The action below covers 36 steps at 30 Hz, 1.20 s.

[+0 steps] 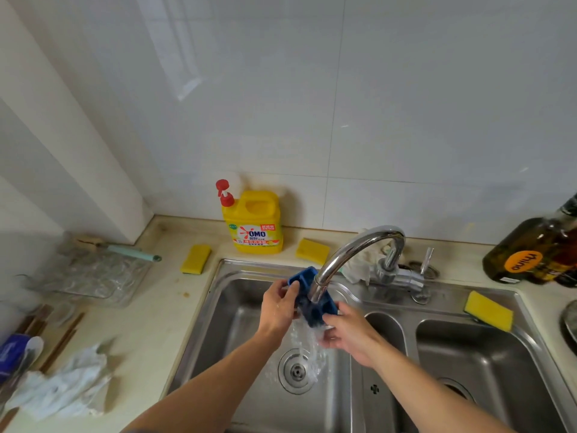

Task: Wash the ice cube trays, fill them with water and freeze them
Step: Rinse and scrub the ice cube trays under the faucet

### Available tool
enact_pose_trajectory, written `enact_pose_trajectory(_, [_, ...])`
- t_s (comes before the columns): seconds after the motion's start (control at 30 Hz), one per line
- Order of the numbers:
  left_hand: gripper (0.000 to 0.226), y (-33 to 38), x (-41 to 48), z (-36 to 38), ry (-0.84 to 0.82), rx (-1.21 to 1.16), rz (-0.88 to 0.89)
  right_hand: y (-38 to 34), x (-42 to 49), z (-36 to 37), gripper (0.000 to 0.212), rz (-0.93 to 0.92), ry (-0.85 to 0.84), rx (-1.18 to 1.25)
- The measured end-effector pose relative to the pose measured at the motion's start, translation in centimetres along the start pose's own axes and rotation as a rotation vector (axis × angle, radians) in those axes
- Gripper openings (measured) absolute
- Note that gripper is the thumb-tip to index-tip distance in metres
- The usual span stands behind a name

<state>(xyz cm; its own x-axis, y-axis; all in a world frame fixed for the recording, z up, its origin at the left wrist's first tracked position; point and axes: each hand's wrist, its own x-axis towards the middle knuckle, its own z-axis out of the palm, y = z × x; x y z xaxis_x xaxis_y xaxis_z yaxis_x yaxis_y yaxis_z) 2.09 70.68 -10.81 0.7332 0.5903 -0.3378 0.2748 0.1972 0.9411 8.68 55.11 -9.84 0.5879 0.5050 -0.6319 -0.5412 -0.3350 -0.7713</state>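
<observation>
Both hands, left [278,307] and right [346,332], clasp a blue ice tray [301,279] over the steel sink [487,348] in a beige counter [150,323]

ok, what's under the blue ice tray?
Water runs off the blue ice tray down toward the drain of the left basin. The left hand and right hand grip its ends; the tray's underside is hidden.

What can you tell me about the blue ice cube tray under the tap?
The blue ice cube tray looks like plastic, with square compartments facing up. It is tilted over the left sink basin, far end higher, under the faucet spout. Water runs over it and spills off the near end. The left hand grips its left side; the right hand holds the near end.
</observation>
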Motion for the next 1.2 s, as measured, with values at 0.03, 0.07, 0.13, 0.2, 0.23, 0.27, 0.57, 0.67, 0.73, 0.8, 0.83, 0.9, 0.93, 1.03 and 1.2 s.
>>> enact_pose_trajectory(0.03, [0.018, 0.1, 0.1, -0.2, 0.010, 0.001, 0.008, -0.1, 0.2, 0.2, 0.026, 0.011, 0.010, 0.047])
enact_pose_trajectory(0.07, [0.017, 0.2, 0.2, -0.4, 0.019, 0.000, 0.015, -0.2, 0.4, 0.4, 0.025, 0.021, 0.020, 0.093])
enact_pose_trajectory(0.13, [0.017, 0.4, 0.4, -0.8, 0.033, -0.001, 0.026, -0.4, 0.9, 0.7, 0.021, 0.033, 0.025, 0.148])
enact_pose_trajectory(0.2, [0.015, 0.6, 0.6, -1.3, 0.034, 0.000, 0.031, -0.5, 1.2, 0.9, 0.018, 0.037, 0.022, 0.182])
enact_pose_trajectory(0.23, [0.014, 0.6, 0.8, -1.5, 0.031, 0.003, 0.035, -0.6, 1.4, 1.1, 0.017, 0.034, 0.025, 0.194])
enact_pose_trajectory(0.27, [0.014, 0.5, 0.9, -1.7, 0.027, 0.005, 0.040, -0.8, 1.5, 1.1, 0.017, 0.029, 0.027, 0.203])
enact_pose_trajectory(0.57, [0.012, -0.5, 1.9, -2.0, -0.024, -0.030, 0.002, -0.7, 2.2, 1.0, 0.018, -0.013, 0.065, 0.214])
enact_pose_trajectory(0.67, [0.012, -0.8, 2.0, -1.7, -0.051, -0.103, -0.088, -0.8, 2.0, 0.4, 0.018, -0.034, 0.092, 0.165])
enact_pose_trajectory(0.73, [0.015, -0.9, 2.1, -1.5, -0.080, -0.147, -0.143, -1.0, 1.8, 0.0, 0.017, -0.052, 0.136, 0.136])
enact_pose_trajectory(0.8, [0.017, -1.0, 2.0, -1.2, -0.093, -0.172, -0.178, -1.1, 1.6, -0.3, 0.016, -0.059, 0.161, 0.121])
enact_pose_trajectory(0.83, [0.017, -1.1, 2.0, -1.1, -0.092, -0.176, -0.187, -1.2, 1.5, -0.5, 0.016, -0.060, 0.157, 0.121])
enact_pose_trajectory(0.9, [0.017, -1.3, 1.9, -0.9, -0.091, -0.186, -0.200, -1.2, 1.2, -0.6, 0.014, -0.061, 0.139, 0.121])
enact_pose_trajectory(0.93, [0.016, -1.4, 1.9, -0.8, -0.092, -0.194, -0.206, -1.2, 1.1, -0.6, 0.013, -0.063, 0.137, 0.113])
enact_pose_trajectory(1.03, [0.016, -1.5, 1.7, -0.7, -0.090, -0.201, -0.223, -0.9, 0.9, -0.6, 0.015, -0.071, 0.139, 0.071])
enact_pose_trajectory(1.2, [0.013, -1.9, 1.4, -0.5, -0.091, -0.197, -0.243, -0.8, 0.8, -0.5, 0.016, -0.082, 0.154, 0.037])
